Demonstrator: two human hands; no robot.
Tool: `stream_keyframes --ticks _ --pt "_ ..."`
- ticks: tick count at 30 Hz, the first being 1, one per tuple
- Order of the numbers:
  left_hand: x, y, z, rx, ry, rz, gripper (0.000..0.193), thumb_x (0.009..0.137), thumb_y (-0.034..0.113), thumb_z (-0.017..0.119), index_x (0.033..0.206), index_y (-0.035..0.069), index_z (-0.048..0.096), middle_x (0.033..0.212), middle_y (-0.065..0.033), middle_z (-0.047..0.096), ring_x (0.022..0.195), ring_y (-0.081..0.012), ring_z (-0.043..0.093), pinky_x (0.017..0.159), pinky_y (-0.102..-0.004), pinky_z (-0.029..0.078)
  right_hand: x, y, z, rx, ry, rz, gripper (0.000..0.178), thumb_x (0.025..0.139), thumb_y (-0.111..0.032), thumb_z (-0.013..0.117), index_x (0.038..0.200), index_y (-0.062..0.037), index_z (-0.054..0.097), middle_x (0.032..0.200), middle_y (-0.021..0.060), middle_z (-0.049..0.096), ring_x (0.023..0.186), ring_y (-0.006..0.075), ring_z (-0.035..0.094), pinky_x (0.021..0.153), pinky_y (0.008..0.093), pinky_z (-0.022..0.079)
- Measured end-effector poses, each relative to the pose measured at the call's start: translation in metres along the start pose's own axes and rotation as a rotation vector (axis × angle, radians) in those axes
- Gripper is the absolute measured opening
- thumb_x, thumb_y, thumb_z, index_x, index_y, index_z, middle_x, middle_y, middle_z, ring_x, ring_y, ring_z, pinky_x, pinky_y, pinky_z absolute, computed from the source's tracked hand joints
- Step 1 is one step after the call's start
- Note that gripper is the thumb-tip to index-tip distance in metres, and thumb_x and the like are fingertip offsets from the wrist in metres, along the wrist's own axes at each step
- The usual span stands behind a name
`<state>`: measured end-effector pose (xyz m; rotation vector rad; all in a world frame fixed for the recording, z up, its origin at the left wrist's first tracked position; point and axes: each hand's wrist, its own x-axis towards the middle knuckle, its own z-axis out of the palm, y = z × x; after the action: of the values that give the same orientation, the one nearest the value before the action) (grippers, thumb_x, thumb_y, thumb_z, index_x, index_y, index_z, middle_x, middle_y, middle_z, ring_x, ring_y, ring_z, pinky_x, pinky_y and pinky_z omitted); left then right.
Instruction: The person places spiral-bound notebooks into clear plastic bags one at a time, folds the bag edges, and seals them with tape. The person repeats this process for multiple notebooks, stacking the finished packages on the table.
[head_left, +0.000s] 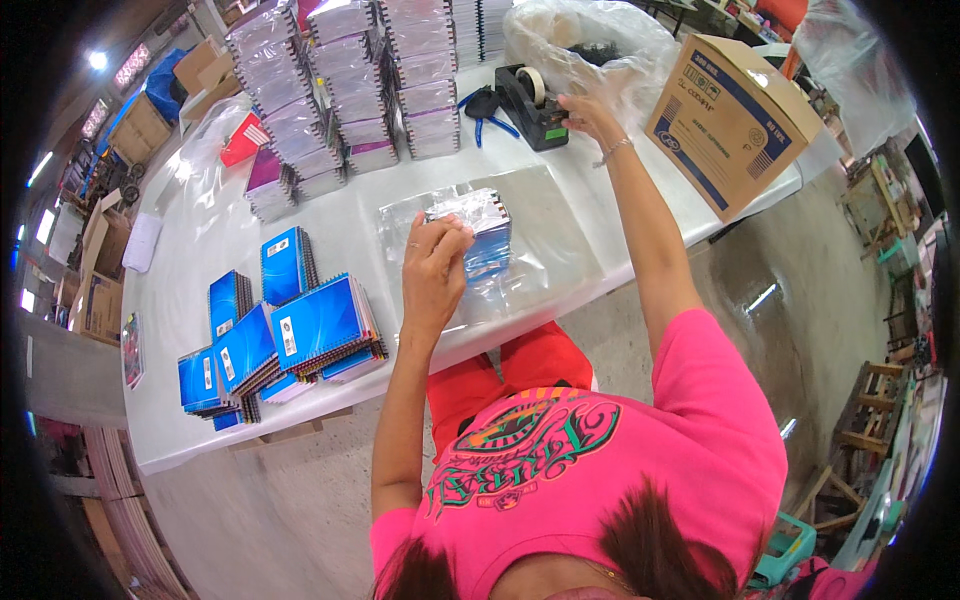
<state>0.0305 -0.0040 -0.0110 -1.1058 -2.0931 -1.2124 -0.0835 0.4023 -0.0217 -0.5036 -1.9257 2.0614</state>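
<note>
A stack of spiral-bound notebooks point(490, 250) lies on a clear plastic sheet near the table's front edge, partly covered by clear plastic. My left hand point(437, 262) rests on its left side, fingers curled and closed on the plastic wrap point(470, 212). Reaching far forward, my right hand point(592, 118) is at the front end of a black tape dispenser point(530, 110), thumb and fingers pinched at the tape's end. The strip itself is too small to make out clearly. Blue-handled cutters point(487, 115) lie just left of the dispenser.
Several blue spiral notebooks point(318, 322) are piled at the left front. Tall stacks of plastic-wrapped notebooks point(345, 85) stand at the back. A cardboard box point(725, 125) sits at the right edge, beside a clear plastic bag point(600, 40). A red-and-white packet point(243, 140) lies at the back left.
</note>
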Motion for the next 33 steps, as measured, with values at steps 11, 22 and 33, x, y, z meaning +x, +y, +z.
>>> stream_keyframes --ticks 11,22,33 --pt "0.0 -0.002 0.015 -0.081 0.087 -0.041 0.013 0.079 -0.005 0.066 0.087 0.005 0.064 0.1 -0.0084 0.066 0.106 -0.027 0.063 0.11 -0.0514 0.035 -0.049 0.036 -0.026 -0.774 0.381 0.011 0.018 0.092 -0.02 0.063 0.089 -0.0028 0.061 0.077 0.0063 0.065 0.068 0.0175 0.068 0.059 0.0294 0.056" --pt "-0.011 -0.011 0.018 -0.006 0.129 0.053 0.021 0.076 -0.008 0.066 0.089 0.008 0.066 0.105 -0.0068 0.064 0.109 -0.0251 0.063 0.111 -0.0526 0.033 -0.274 -0.006 0.14 0.191 -0.134 -0.044 0.023 0.092 -0.027 0.068 0.086 -0.0058 0.062 0.071 0.0018 0.063 0.055 0.0061 0.055 0.051 0.0205 0.045" --pt "-0.014 -0.013 0.02 -0.01 0.139 0.062 0.021 0.08 -0.008 0.064 0.091 0.009 0.067 0.106 -0.0058 0.066 0.11 -0.0254 0.063 0.112 -0.0526 0.031 -0.279 0.001 0.174 0.121 0.032 -0.066 0.021 0.089 -0.019 0.072 0.08 -0.0037 0.06 0.065 0.0021 0.062 0.049 0.0055 0.053 0.044 0.018 0.041"
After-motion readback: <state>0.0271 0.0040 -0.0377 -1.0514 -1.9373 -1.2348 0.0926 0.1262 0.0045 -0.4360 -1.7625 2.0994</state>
